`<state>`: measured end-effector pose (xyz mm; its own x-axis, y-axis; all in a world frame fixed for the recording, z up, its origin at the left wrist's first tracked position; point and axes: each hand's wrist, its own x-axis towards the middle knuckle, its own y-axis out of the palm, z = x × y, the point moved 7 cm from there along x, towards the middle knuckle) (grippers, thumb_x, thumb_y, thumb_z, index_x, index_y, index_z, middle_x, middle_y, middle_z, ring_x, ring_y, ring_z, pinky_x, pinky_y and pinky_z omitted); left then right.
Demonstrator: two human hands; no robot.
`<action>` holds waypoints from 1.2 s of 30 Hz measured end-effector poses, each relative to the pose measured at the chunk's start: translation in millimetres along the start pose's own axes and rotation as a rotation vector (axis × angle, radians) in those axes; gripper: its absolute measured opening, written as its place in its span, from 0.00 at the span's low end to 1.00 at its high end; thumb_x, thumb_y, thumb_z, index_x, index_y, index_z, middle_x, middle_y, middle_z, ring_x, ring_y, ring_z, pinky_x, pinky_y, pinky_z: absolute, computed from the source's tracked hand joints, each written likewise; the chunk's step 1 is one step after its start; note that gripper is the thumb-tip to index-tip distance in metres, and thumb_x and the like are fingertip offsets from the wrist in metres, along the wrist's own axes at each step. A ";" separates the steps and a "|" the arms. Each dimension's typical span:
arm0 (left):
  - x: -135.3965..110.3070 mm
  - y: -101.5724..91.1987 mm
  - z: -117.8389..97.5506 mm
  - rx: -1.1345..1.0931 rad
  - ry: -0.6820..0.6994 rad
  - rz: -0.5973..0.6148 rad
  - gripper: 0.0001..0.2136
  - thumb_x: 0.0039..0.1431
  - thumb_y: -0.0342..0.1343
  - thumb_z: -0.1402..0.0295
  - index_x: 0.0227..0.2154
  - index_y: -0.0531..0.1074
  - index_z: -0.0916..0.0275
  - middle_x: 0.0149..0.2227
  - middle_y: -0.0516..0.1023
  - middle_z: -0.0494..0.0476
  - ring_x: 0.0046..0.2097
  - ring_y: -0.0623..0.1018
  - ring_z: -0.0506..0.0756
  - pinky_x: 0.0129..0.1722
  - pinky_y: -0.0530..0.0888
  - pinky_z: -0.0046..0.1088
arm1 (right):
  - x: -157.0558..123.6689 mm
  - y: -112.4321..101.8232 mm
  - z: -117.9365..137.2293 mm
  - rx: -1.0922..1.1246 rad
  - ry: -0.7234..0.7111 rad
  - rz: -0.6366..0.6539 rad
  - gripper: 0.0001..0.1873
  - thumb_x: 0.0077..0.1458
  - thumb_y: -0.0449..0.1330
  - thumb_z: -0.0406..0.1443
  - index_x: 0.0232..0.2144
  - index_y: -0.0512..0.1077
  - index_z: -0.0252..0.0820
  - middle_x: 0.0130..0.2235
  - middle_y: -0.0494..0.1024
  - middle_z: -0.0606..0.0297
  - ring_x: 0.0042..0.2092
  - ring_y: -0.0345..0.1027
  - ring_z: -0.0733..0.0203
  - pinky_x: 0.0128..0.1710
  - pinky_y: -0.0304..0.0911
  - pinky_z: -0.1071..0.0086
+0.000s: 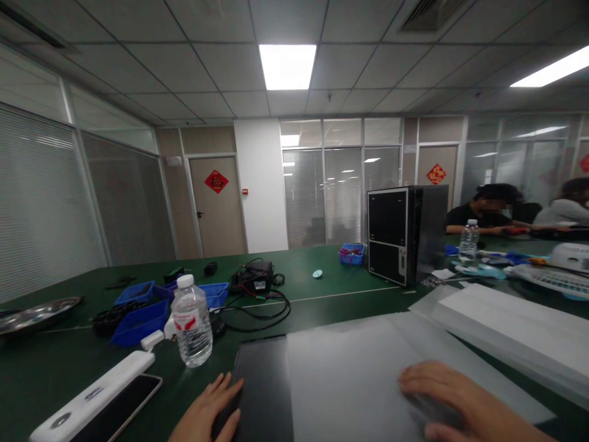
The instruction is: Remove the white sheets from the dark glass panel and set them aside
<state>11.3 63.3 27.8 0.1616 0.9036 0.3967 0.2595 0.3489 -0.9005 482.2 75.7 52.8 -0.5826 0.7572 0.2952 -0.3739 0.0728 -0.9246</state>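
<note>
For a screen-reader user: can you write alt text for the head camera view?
Two hands press on a green table: the left hand on a dark flat panel, the right hand on a translucent sheet covering it. A water bottle stands nearby.

Green table (pixel 350 288), glass partitions (pixel 340 190), possibly blinds, ceiling light (pixel 288 65)

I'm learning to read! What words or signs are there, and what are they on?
"福": red diamond sign on the door.
Second red diamond sign, on another door: too blurred to read.
Bottle label, red and white: too small to read.
Cable box sticker: too small to read.
</note>
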 end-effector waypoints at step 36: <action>-4.4 -1.3 7.0 -0.111 0.127 -0.053 0.27 0.59 0.51 0.73 0.60 0.70 0.44 0.62 0.72 0.49 0.61 0.75 0.61 0.59 0.71 0.42 | -16.2 0.2 -63.1 0.178 0.251 -0.104 0.22 0.59 0.60 0.52 0.50 0.78 0.53 0.56 0.77 0.60 0.59 0.69 0.47 0.61 0.64 0.50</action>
<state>3.6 60.6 26.0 0.2620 0.8436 0.4688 0.3734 0.3593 -0.8553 537.1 104.4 32.7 -0.3471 0.8895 0.2972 -0.5556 0.0603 -0.8293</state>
